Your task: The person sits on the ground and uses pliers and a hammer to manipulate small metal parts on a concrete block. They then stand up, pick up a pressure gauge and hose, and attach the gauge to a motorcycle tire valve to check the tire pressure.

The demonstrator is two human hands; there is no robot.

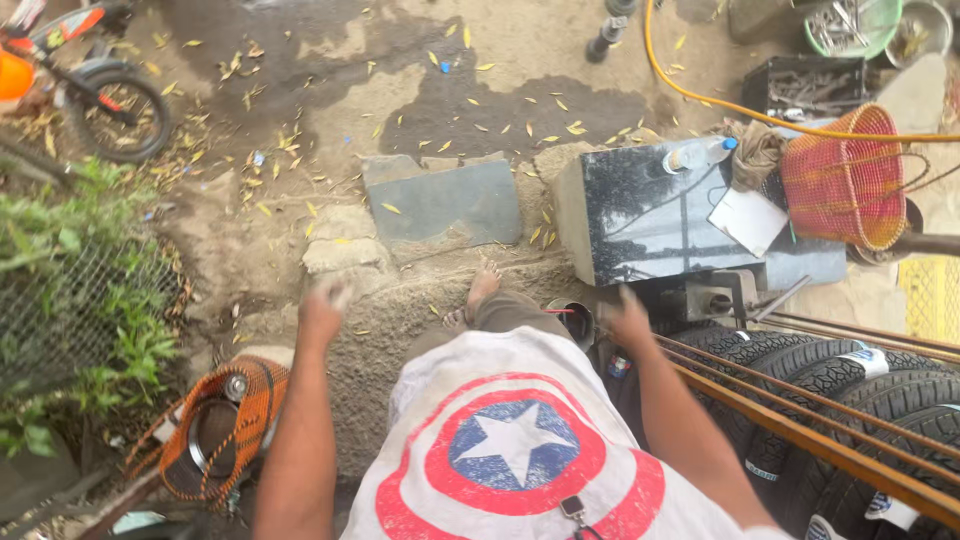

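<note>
Swinging empty and blurred at centre frame, left hand and right hand are holding nothing, fingers loosely curled; nearest, lower right, stacked tyres are looking heavy, stiff, grippable by the rim.

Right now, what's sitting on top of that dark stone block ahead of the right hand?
On the dark stone block lie a clear plastic bottle, a bunched brown cloth and a pale flat sheet. The red woven basket covers its right end, so anything there stays hidden.

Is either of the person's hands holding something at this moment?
No: the left hand and right hand both look bare, blurred in the air above the dirt ground, gripping nothing.
</note>
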